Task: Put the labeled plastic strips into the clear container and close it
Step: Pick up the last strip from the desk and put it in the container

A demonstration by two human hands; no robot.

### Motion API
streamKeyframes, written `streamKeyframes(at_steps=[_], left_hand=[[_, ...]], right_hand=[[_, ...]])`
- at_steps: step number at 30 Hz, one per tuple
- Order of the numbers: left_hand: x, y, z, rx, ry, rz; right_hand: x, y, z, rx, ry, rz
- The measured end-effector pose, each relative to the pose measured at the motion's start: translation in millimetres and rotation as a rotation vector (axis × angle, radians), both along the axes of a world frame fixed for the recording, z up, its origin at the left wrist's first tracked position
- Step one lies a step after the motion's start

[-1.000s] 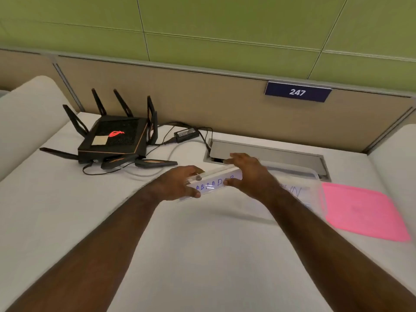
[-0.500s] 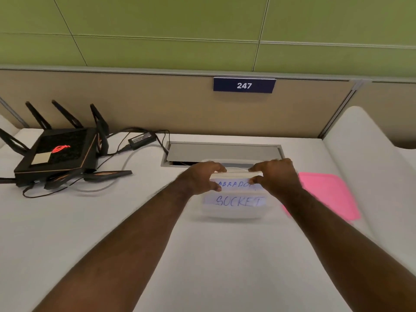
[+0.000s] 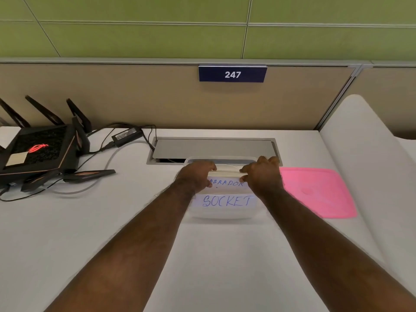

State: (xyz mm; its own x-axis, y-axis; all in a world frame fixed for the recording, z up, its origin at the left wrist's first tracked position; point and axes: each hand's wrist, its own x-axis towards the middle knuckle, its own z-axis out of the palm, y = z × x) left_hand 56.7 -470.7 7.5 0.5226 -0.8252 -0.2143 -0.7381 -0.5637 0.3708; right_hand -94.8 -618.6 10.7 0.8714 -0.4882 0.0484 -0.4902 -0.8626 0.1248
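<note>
While both forearms reach straight toward twelve o'clock across the white counter (image 3: 67, 233), the clear container (image 3: 222, 213) sits at the centre of the view, just short of the grey cable hatch (image 3: 213, 147) set into the counter's far edge. At nine to ten o'clock from the container, well apart, a black router (image 3: 38, 152) with raised antennas stands among loose cables, and a black power brick (image 3: 127, 135) lies at about eleven o'clock. Inside the container a strip marked SOCKET (image 3: 226, 201) lies flat along the near side, and a second strip reading ABRADOR (image 3: 227, 183), its first letter hidden, is held at the far side of it, over the open top. The left hand (image 3: 197, 176) is curled over this strip's left end, fingers on the far edge and thumb on the near edge, clamped on it. The right hand (image 3: 263, 176) grips the right end the same way, knuckles up and wrist low. At three o'clock, just beside the container, a pink lid (image 3: 319, 191) lies flat on the counter, off the container. Beyond the lid a rounded white divider (image 3: 369, 154) rises along the right edge. Bare counter spreads toward six o'clock and between container and router. A tan partition (image 3: 112, 95) with a blue plate reading 247 (image 3: 232, 74) closes the far side.
</note>
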Motion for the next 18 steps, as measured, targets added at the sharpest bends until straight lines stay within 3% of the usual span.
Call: streamKeyframes(at_steps=[12, 15, 18], left_hand=[[0, -8, -15, 0.12, -0.084, -0.017], [-2, -10, -7, 0.014, -0.087, -0.004], [-8, -13, 8, -0.151, -0.224, -0.052]], right_hand=[[10, 3, -9, 0.029, 0.066, 0.027], [5, 2, 0, 0.106, -0.047, 0.019], [-12, -4, 13, 0.16, -0.221, 0.027]])
